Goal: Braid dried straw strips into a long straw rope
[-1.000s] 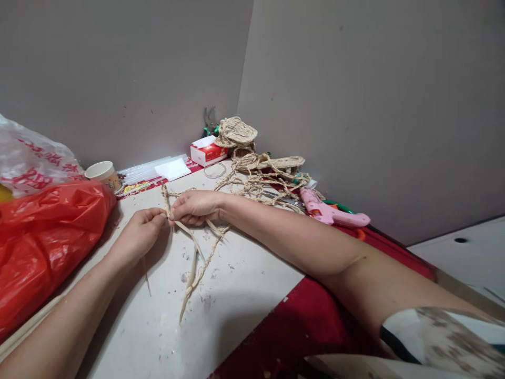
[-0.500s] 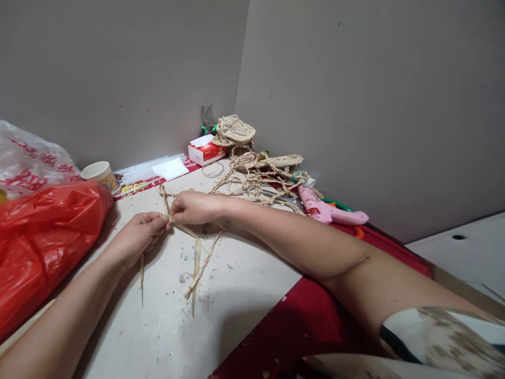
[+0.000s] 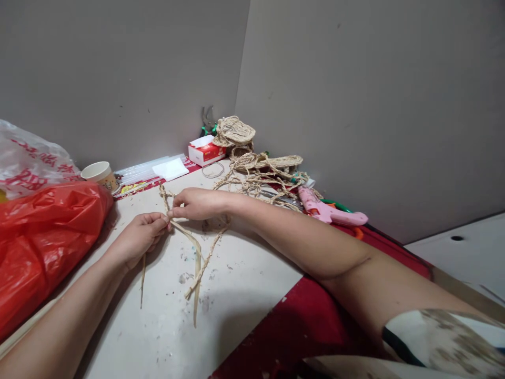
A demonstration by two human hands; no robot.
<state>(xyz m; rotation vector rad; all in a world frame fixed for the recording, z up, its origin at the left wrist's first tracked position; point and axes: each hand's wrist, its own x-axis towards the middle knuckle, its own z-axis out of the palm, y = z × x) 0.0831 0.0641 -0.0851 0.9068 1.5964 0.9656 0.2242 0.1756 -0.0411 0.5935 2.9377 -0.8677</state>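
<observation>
- Two hands meet over the tabletop [image 3: 134, 342]; take the meeting point of their fingertips as clock centre, 12 o'clock pointing away from the wearer.
- Left hand [image 3: 145, 231]: at 8 o'clock, thumb and fingers pinched together on the braided straw cord [image 3: 163, 192].
- Right hand [image 3: 199, 204]: at 3 o'clock, thumb tip at the pinch point; whether it grips cannot be told.
- Cord: short end projects beyond the fingertips to 11 o'clock.
- Flat straw strip [image 3: 197, 284]: leaves the pinch toward 4 o'clock, then bends down to 6 o'clock.
- Braided length [image 3: 209, 258]: lies at 5 o'clock, crossing the strip.
- Thin strand [image 3: 142, 279]: hangs below the left hand at 7 o'clock.
- Cord pile [image 3: 256, 181]: 2 o'clock, beyond the right forearm.
- Pink glue gun [image 3: 325, 211]: 3 o'clock.
- Red bag [image 3: 51, 237]: 9 o'clock.
</observation>
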